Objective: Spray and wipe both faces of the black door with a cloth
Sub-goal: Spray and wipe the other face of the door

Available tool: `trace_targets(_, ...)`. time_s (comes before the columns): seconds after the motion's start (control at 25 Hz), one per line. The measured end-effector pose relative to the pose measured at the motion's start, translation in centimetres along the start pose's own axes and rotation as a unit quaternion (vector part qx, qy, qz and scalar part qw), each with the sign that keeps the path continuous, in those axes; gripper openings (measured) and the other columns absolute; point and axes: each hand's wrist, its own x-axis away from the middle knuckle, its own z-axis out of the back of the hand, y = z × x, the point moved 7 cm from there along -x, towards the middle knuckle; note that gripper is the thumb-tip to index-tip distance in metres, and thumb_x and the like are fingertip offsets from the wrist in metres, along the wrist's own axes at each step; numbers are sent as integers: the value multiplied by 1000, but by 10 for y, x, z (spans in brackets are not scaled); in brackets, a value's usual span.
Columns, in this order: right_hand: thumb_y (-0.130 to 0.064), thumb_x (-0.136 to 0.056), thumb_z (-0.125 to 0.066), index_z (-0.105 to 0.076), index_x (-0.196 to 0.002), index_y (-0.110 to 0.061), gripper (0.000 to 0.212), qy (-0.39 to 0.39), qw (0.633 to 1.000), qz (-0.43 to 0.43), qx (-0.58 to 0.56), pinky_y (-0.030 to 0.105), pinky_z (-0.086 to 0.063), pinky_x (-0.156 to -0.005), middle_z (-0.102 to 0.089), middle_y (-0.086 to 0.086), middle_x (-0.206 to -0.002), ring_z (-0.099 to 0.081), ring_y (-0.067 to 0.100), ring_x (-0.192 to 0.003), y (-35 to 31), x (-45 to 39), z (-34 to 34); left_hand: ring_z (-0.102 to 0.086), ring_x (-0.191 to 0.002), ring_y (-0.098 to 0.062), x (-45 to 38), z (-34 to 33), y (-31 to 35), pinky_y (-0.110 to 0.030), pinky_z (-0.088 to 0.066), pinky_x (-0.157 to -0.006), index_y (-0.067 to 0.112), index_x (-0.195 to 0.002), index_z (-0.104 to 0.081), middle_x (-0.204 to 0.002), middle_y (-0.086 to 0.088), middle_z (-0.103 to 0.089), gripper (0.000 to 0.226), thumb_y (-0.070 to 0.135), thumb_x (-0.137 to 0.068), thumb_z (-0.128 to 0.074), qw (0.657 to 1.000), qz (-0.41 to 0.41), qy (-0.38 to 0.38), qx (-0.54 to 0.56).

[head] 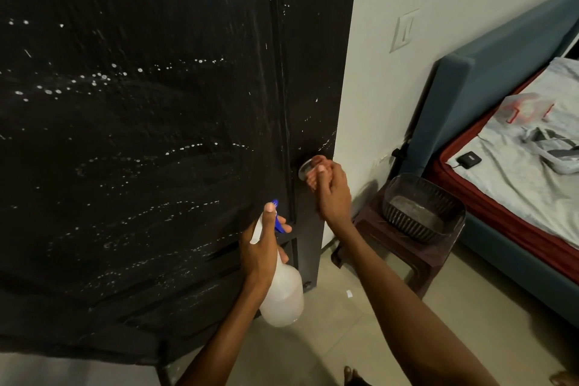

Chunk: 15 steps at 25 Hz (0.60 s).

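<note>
Droplets speckle the door (141, 103) in rows across the face we look at, so it is wet and slick; no cloth is in view. We judge the door a heavy, stiff slab that swings on its hinges, best moved from its free edge, where the round metal knob (305, 166) sits. Our right hand (332, 191) curls round that knob, which is smooth and likely slippery with damp fingers, so a full wrap serves better than a fingertip pinch. Our left hand (261, 247) grips the neck of the spray bottle (282, 288), with fingers at the blue trigger (279, 224) and its nozzle close to the door. The bottle is translucent plastic, looks part full, light and a little squashy; holding it at the neck keeps it steady. Beside the door stand a stool (404, 255) with a basket (423, 207), and a bed (517, 150).
</note>
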Motion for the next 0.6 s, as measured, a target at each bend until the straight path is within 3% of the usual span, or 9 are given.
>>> trace_targets(0.04, -55, -106, -36, -49, -134, -29, 41, 12, 986, -99, -133, 38, -51, -101, -59, -3, -129, -60, 18, -117, 13, 3, -8, -60, -49, -13, 0, 1, 1, -34, -55, -54, 22, -90, -68, -87, 3, -74, 47, 58, -98, -38, 1000, -1, 0, -3)
trace_targets(0.08, -58, -105, -36, -52, -134, -28, 45, 16, 940, -192, -281, 41, -48, -106, -62, 0, -130, -61, 23, -121, 24, 7, -20, -60, -49, -13, 0, 3, 2, -31, -54, -52, 21, -91, -68, -87, 3, -74, 48, 58, -98, -38, 1000, -4, -1, -6)
trace_targets(0.16, -68, -99, -41, -59, -135, -21, 62, -5, 769, -319, -554, 48, -43, -112, -64, 11, -136, -61, 31, -126, 30, 19, -51, -59, -48, -13, -1, 6, 5, -25, -52, -48, 19, -93, -68, -86, 5, -74, 49, 57, -99, -37, 1000, -11, -2, -11)
trace_targets(0.2, -71, -96, -41, -59, -137, -18, 70, -6, 701, -353, -620, 49, -42, -113, -63, 15, -138, -59, 34, -127, 27, 28, -60, -60, -49, -15, -1, 8, 6, -23, -51, -47, 19, -94, -68, -86, 5, -74, 50, 58, -99, -37, 1000, -12, -1, -11)
trace_targets(0.24, -74, -96, -38, -59, -139, -14, 76, -5, 671, -363, -646, 48, -42, -112, -63, 17, -138, -58, 34, -128, 25, 35, -67, -60, -50, -16, -1, 10, 7, -22, -51, -47, 19, -93, -68, -85, 4, -74, 50, 57, -99, -37, 1000, -13, 1, -9)
trace_targets(0.44, -69, -101, -28, -58, -140, -14, 74, 33, 638, -350, -685, 47, -50, -101, -65, 17, -135, -62, 35, -122, 14, 53, -68, -60, -49, -3, -1, 11, 12, -7, -44, -45, 14, -94, -69, -86, -1, -73, 51, 52, -101, -36, 1000, -18, 3, -8)
trace_targets(0.52, -69, -100, -26, -59, -139, -15, 75, 49, 647, -350, -676, 46, -52, -96, -66, 16, -133, -62, 34, -121, 14, 53, -68, -59, -48, 2, 0, 9, 14, -6, -44, -45, 15, -93, -69, -86, 0, -73, 49, 52, -101, -37, 1000, -20, 2, -9)
trace_targets(0.6, -71, -100, -26, -58, -141, -16, 76, 72, 667, -346, -656, 47, -48, -102, -64, 15, -136, -59, 34, -126, 17, 54, -69, -61, -49, 1, 1, 8, 15, -10, -48, -47, 19, -91, -68, -85, 2, -73, 47, 54, -100, -37, 1000, -21, 1, -10)
